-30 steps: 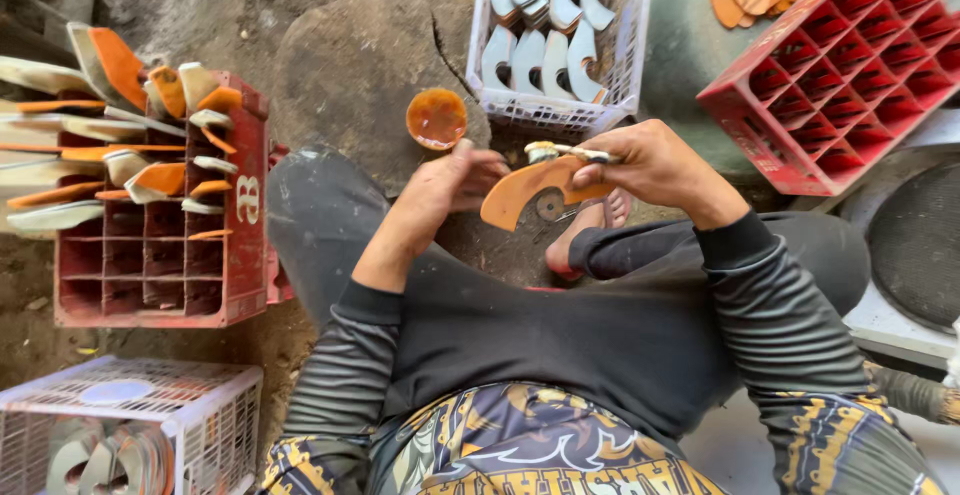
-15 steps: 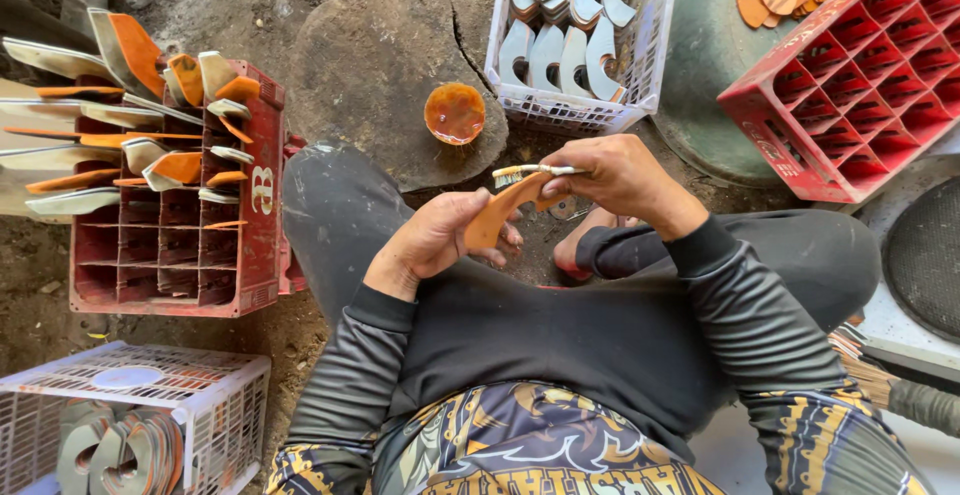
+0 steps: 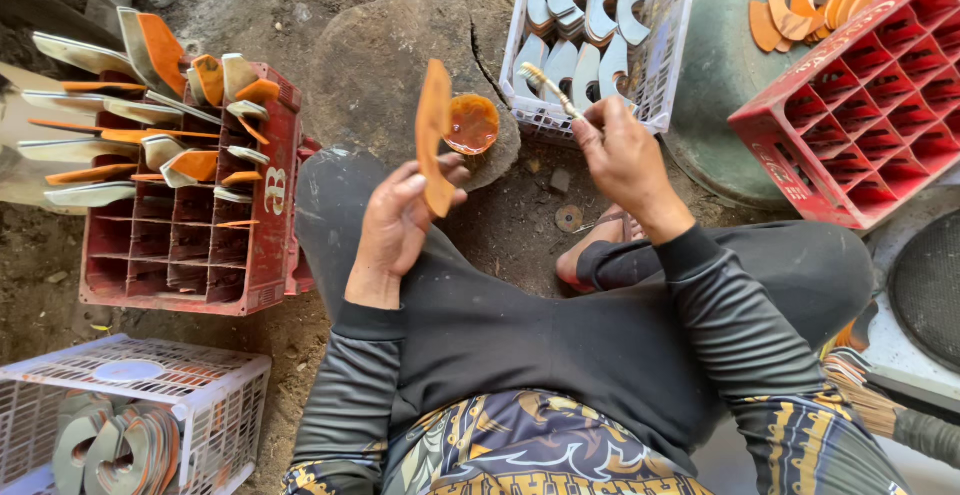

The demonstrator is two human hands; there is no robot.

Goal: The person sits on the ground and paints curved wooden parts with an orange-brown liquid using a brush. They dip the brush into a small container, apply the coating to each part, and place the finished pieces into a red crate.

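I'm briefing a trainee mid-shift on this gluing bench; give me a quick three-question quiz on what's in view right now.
1. True or false: the left hand holds the orange curved piece upright on edge.
2. What does the right hand grip? A) a brush B) a knife C) a cloth
3. Where does the small glue cup sit?

Key: 1. True. 2. A, the brush. 3. On the flat stone, beside the white basket of grey pieces.
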